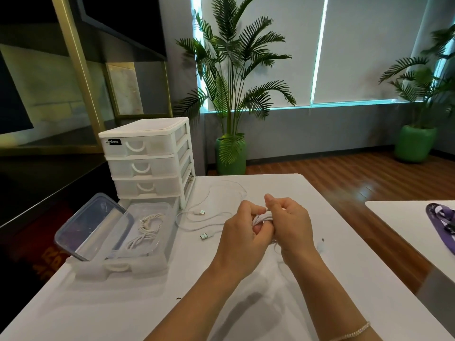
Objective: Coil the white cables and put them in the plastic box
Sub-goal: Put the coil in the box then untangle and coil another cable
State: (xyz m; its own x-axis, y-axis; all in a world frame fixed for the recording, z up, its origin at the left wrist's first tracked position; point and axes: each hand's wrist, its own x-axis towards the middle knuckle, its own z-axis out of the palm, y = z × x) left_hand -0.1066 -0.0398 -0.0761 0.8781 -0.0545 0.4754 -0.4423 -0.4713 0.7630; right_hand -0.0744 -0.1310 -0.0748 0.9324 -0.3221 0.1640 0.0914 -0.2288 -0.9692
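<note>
Above the middle of the white surface (246, 279), both hands meet round a small bundle of white cable (263, 217): the left hand (242, 232) curls its fingers under and about the loops, and the right hand (288, 222) pinches the same bundle from the other side, thumb raised. Its strands run roughly crosswise between the two palms, though the fingers hide most of it, so I cannot tell how tidy the coil is. Loose cable (209, 217) with two plugs lies on the surface just left of the hands. The plastic box (147, 252), lid (93, 227) propped open, sits further left holding two coiled cables (145, 232), so the left hand is nearer it.
</note>
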